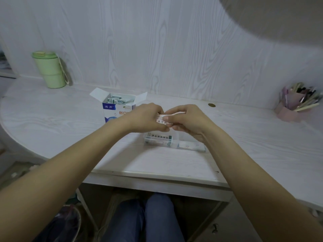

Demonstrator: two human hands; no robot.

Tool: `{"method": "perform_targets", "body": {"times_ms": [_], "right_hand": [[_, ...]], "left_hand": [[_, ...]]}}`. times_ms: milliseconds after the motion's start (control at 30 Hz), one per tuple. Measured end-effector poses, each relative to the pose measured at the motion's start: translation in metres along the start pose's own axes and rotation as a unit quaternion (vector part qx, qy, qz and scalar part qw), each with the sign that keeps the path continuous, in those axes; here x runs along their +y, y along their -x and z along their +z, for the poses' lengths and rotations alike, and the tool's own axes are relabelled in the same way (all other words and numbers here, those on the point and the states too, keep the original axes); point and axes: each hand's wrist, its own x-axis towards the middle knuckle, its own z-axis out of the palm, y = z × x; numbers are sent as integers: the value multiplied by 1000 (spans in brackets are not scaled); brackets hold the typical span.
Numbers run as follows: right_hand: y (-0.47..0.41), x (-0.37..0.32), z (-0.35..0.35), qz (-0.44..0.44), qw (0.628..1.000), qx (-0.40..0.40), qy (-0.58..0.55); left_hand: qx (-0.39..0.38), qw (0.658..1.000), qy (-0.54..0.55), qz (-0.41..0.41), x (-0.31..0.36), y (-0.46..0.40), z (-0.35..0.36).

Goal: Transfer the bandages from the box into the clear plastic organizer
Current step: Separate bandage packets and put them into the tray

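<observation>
The left hand and right hand together pinch a small stack of bandages above the clear plastic organizer on the worktop, just beside the open box with more bandages inside.

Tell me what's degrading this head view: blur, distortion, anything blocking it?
Head view: wide-angle bending curves the white wood-grain desk edge; a blurred grey shape blocks the top right; soft focus smears print on the wrapped bandage strips both hands pinch.

Bare forearms, sleeveless; blue trousers on legs.
</observation>
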Motion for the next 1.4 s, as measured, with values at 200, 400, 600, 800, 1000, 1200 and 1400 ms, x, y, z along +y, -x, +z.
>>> {"method": "perform_targets", "body": {"times_ms": [200,400,600,800,1000,1200,1400], "right_hand": [[0,7,-5,-42,995,82,39],[-2,10,0,-61,996,64,32],[-3,15,4,-39,996,80,18],[-13,30,-6,-43,978,183,88],[-17,37,7,-29,956,133,262],[-20,34,27,-35,886,120,446],[-23,32,34,-40,837,110,535]], "left_hand": [[-7,978,206,-24,-4,15,-8],[31,916,390,-88,-12,16,-5],[62,897,424,-111,-19,17,-3],[231,892,372,-111,-34,20,-8],[245,899,353,-86,-31,24,-8],[230,910,335,-86,-27,24,-7],[221,912,334,-88,-28,26,-6]]}}
